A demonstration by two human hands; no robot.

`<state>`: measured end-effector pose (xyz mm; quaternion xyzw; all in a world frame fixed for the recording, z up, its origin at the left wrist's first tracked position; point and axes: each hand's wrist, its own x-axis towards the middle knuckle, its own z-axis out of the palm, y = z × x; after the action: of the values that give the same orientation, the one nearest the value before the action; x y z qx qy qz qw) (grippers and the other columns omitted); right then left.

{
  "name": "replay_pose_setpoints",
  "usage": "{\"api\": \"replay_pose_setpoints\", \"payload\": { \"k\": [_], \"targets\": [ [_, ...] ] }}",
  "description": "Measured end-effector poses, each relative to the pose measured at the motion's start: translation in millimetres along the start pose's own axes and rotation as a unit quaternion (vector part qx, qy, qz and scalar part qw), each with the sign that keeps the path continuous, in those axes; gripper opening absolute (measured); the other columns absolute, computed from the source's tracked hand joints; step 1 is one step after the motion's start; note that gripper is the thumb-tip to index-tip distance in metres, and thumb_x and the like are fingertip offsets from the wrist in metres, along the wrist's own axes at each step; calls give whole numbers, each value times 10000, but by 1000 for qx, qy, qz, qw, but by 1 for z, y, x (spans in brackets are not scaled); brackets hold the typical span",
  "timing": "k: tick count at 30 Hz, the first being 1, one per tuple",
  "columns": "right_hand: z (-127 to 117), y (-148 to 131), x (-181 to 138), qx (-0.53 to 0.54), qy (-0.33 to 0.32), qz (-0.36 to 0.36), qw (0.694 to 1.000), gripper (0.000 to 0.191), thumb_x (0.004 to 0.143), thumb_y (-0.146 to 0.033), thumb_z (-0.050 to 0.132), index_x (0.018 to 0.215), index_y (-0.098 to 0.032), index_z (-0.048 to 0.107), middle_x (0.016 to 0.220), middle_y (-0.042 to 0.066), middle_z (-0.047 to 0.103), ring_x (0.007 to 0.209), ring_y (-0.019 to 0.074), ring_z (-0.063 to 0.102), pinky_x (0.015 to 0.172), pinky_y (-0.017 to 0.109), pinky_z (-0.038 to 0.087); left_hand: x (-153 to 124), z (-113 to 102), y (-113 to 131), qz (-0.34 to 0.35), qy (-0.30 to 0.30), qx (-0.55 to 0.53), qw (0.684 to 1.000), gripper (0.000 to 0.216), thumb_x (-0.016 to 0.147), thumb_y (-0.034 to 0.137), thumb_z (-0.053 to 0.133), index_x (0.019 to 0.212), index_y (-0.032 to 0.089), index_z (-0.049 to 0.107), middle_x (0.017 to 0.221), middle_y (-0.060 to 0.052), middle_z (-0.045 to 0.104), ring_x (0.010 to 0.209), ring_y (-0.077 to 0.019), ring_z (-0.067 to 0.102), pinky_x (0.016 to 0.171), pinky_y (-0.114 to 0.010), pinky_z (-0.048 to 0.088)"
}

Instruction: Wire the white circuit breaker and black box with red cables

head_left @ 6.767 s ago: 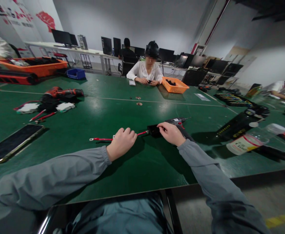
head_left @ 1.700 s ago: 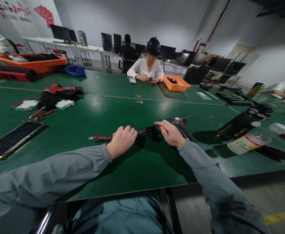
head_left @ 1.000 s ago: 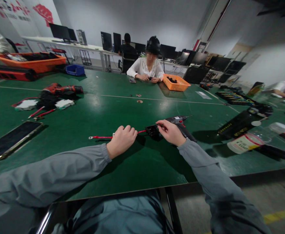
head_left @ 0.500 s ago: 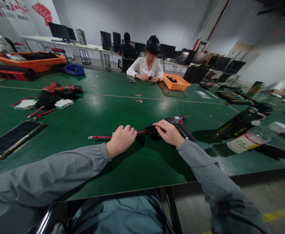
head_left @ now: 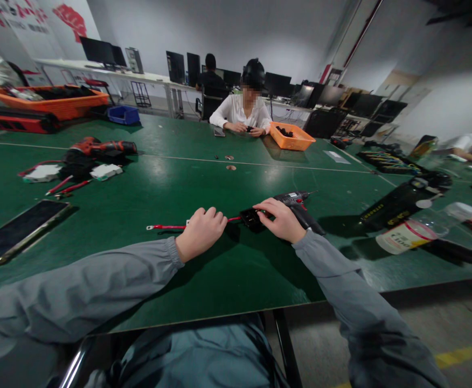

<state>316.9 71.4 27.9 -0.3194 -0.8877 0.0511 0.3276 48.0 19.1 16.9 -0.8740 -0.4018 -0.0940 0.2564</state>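
Got my left grip (head_left: pixel 202 235) closed round the red cable (head_left: pixel 167 227), its lug (head_left: pixel 150 228) poking out left. The other end meets the black block (head_left: pixel 249 216), between my hands over the worktop (head_left: pixel 220 291). My right grip (head_left: pixel 281 220) touches the block's right side, can't tell if it's pinching. A drill (head_left: pixel 296 199) sits just behind.

Our bench (head_left: pixel 236 280) is deep green, crossed by a pale line (head_left: pixel 187 159). We wear grey sleeves (head_left: pixel 110 285); the cable (head_left: pixel 165 227) is red, the block (head_left: pixel 249 218) black. We see an orange basket (head_left: pixel 291 144), a blue bin (head_left: pixel 123 116) and a red fist print (head_left: pixel 70 20).
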Motion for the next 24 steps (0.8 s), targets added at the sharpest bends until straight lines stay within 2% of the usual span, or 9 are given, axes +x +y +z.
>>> {"api": "replay_pose_setpoints", "payload": {
  "k": [8, 15, 24],
  "targets": [
    [-2, 0, 1, -6, 4, 7, 1000, 196, 935, -194, 549, 1102, -235, 645, 1047, 71, 680, 981, 234, 634, 885, 418, 500, 0, 2, 0, -1, 7, -10, 1000, 159, 955, 125, 459, 866, 144, 589, 789, -99, 583, 761, -235, 508, 593, -343, 245],
    [-4, -3, 2, 19, 6, 31, 999, 153, 915, -202, 590, 1060, -218, 634, 992, 57, 680, 826, 193, 629, 795, 367, 512, 1, -1, 0, 8, 13, -11, 1000, 151, 954, 123, 465, 852, 154, 572, 792, -89, 587, 784, -241, 504, 602, -344, 245],
    [-8, -3, 4, 28, -21, 27, 999, 143, 933, -248, 592, 1045, -221, 678, 1015, 65, 722, 923, 222, 667, 842, 400, 529, 2, -1, 0, 11, 14, -18, 1000, 155, 951, 129, 468, 856, 154, 587, 796, -94, 591, 792, -242, 505, 608, -349, 262]
  ]
}}
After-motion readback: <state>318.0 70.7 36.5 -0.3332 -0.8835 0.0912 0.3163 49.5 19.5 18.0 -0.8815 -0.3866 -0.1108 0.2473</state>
